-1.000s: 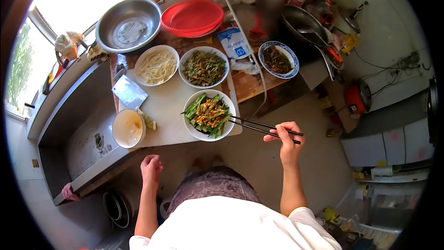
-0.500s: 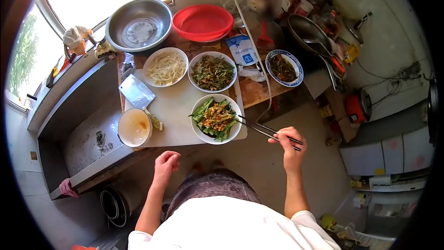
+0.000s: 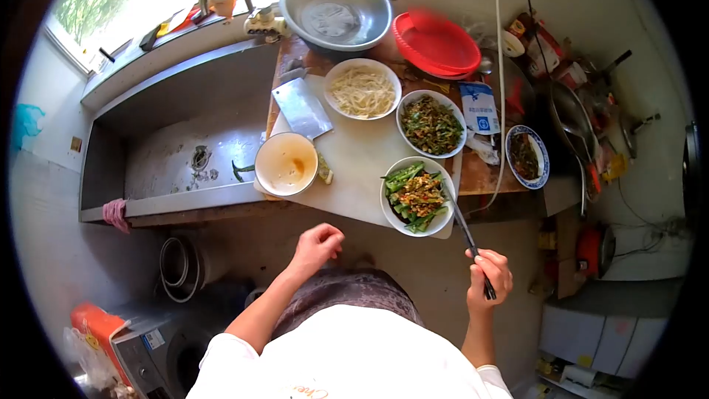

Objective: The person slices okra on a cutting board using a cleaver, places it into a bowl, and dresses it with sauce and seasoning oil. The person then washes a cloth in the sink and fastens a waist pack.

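My right hand (image 3: pixel 490 277) grips a pair of dark chopsticks (image 3: pixel 465 230); their tips reach the right rim of a white bowl (image 3: pixel 390 219). In that bowl lie sliced green vegetables (image 3: pixel 421 196) under a chopped, reddish-yellow topping. My left hand (image 3: pixel 317 250) hangs in front of the counter edge, fingers curled in, with nothing visible in it. The bowl stands on a white cutting board (image 3: pixel 347 170). Behind it are a bowl of cooked greens (image 3: pixel 432 125) and one of pale shreds (image 3: pixel 362 91). A cleaver (image 3: pixel 304 107) lies flat beside a light container (image 3: pixel 284 166) with residue inside.
A large metal basin (image 3: pixel 336 15) and red plastic baskets (image 3: pixel 437 44) stand at the back. Left is a metal sink (image 3: pixel 159 148). Rightward are a blue-patterned dish (image 3: pixel 542 155) and a wok (image 3: pixel 572 118). A white cord (image 3: pixel 502 66) hangs down over the counter.
My view has turned left, so the counter appears farther right. The chopsticks have come closer together and now point more steeply at the bowl's rim. The left hand stays curled.
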Motion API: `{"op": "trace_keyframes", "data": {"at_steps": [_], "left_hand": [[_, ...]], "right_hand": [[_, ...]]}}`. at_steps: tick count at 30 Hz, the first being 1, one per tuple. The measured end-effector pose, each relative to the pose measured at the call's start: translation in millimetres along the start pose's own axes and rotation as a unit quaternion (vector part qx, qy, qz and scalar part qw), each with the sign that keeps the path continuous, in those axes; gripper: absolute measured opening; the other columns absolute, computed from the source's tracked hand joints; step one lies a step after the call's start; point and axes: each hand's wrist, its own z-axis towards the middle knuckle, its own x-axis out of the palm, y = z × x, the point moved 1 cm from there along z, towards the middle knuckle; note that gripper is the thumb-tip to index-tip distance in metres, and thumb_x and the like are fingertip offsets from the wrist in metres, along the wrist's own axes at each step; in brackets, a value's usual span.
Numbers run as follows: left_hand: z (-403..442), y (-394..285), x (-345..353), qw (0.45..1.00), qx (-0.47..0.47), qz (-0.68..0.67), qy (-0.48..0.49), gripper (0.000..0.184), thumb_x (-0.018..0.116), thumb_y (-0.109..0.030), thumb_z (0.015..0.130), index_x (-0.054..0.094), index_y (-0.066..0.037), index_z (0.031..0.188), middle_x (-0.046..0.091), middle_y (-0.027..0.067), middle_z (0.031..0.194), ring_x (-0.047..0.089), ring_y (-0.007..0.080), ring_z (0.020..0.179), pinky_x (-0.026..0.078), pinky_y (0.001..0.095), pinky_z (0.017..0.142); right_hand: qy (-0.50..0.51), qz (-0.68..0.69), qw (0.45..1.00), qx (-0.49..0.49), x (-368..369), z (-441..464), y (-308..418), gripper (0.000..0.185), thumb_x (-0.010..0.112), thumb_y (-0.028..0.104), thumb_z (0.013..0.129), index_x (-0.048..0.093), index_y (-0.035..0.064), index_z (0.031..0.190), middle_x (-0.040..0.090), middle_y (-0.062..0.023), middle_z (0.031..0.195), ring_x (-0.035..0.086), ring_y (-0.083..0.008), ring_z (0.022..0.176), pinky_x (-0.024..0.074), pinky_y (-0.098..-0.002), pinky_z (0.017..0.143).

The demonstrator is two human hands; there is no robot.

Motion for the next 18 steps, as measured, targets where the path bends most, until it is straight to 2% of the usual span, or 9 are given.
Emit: {"op": "trace_keyframes", "data": {"at_steps": [3, 4, 6, 9, 13, 14, 18], "left_hand": [[6.3, -3.1, -24.8, 0.984, 0.011, -0.108, -0.141, 0.021, 0.060, -0.018, 0.092, 0.060, 0.001, 0.100, 0.062, 0.0056, 0.073, 0.057, 0.0117, 0.058, 0.048, 0.0252, 0.053], [11.6, -2.0, -36.8, 0.973, 0.004, -0.140, -0.185, 0.029, 0.057, -0.016, 0.092, 0.053, 0.004, 0.113, 0.062, 0.0114, 0.090, 0.059, 0.0142, 0.065, 0.051, 0.0265, 0.055], [18.3, -14.4, -55.0, 0.947, 0.046, -0.205, -0.244, 0.041, 0.055, -0.018, 0.093, 0.043, 0.000, 0.128, 0.056, 0.0156, 0.112, 0.061, 0.0182, 0.075, 0.057, 0.0309, 0.060], [31.4, -39.5, -78.3, 0.952, 0.095, -0.222, -0.187, 0.050, 0.050, -0.017, 0.093, 0.031, -0.007, 0.139, 0.048, 0.0165, 0.125, 0.063, 0.0243, 0.089, 0.061, 0.0387, 0.068], [56.5, -33.5, -88.8, 0.947, 0.090, -0.274, -0.140, 0.058, 0.044, -0.009, 0.089, 0.023, -0.013, 0.143, 0.048, 0.0154, 0.128, 0.063, 0.0306, 0.105, 0.061, 0.0444, 0.076], [56.1, -34.3, -89.3, 0.943, 0.097, -0.287, -0.134, 0.058, 0.044, -0.009, 0.089, 0.022, -0.013, 0.143, 0.048, 0.0154, 0.128, 0.063, 0.0305, 0.105, 0.061, 0.0437, 0.076], [53.3, -40.6, -82.3, 0.934, 0.116, -0.319, -0.113, 0.059, 0.042, -0.006, 0.088, 0.023, -0.012, 0.143, 0.049, 0.0154, 0.128, 0.063, 0.0297, 0.104, 0.060, 0.0423, 0.080]], "right_hand": [[0.012, 0.023, 0.999, -0.023, 16.5, 18.7, 9.3, 0.011, 0.071, 0.005, 0.080, 0.066, 0.0018, 0.090, 0.067, -0.0150, 0.088, 0.069, -0.0292, 0.075, 0.0556, -0.0349, 0.065], [0.038, 0.032, 0.998, -0.029, 26.7, 21.1, 8.4, 0.016, 0.074, 0.007, 0.079, 0.066, 0.0019, 0.091, 0.067, -0.0154, 0.091, 0.069, -0.0299, 0.079, 0.0557, -0.0359, 0.065], [0.076, 0.050, 0.992, -0.082, 49.9, 34.3, 20.0, 0.021, 0.076, 0.010, 0.077, 0.067, 0.0020, 0.094, 0.066, -0.0156, 0.093, 0.068, -0.0311, 0.082, 0.0573, -0.0377, 0.068], [0.113, 0.134, 0.967, -0.185, 105.0, 50.9, 39.8, 0.028, 0.078, 0.011, 0.074, 0.066, 0.0011, 0.096, 0.063, -0.0172, 0.097, 0.067, -0.0336, 0.087, 0.0590, -0.0408, 0.075], [0.143, 0.151, 0.939, -0.272, 181.8, 58.9, 43.6, 0.029, 0.076, 0.009, 0.073, 0.064, -0.0013, 0.097, 0.060, -0.0184, 0.101, 0.066, -0.0345, 0.092, 0.0582, -0.0408, 0.080], [0.140, 0.156, 0.938, -0.275, 196.8, 62.3, 46.6, 0.028, 0.078, 0.007, 0.072, 0.065, -0.0015, 0.097, 0.061, -0.0191, 0.101, 0.066, -0.0364, 0.091, 0.0584, -0.0431, 0.081], [0.149, 0.119, 0.933, -0.304, 253.8, 63.8, 41.4, 0.027, 0.071, 0.007, 0.075, 0.065, -0.0019, 0.099, 0.061, -0.0196, 0.104, 0.065, -0.0353, 0.096, 0.0563, -0.0410, 0.085]]}}
